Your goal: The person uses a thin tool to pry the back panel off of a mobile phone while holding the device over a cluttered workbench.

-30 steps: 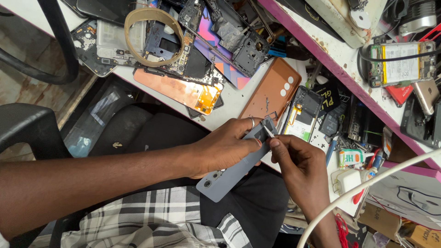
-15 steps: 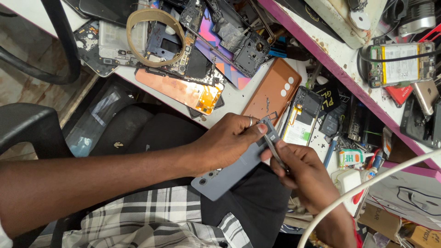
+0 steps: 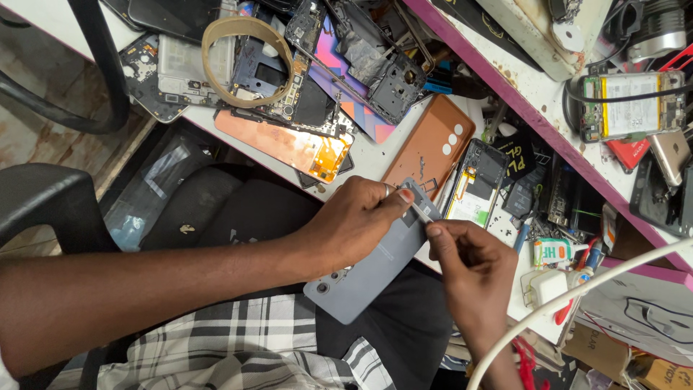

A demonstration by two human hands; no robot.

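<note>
A white bench point(image 3: 375, 155) with a purple edge runs diagonally. Left of it sit a black chair point(image 3: 43, 206) and worn brown floor point(image 3: 36, 137).

Slate blue-grey on the phone back cover point(image 3: 375, 263), plain and matte. Copper-orange on a second phone cover point(image 3: 432, 144) with pale lens rings. Shiny copper with a yellow-orange flex patch on the flat panel point(image 3: 285, 144). Tan on the tape ring point(image 3: 245, 61). White on the counter point(image 3: 375, 155), edged in magenta-purple. Black-and-white plaid on the shirt point(image 3: 238, 347). Black on the chair point(image 3: 43, 202). White on the cable point(image 3: 577, 296).
</note>
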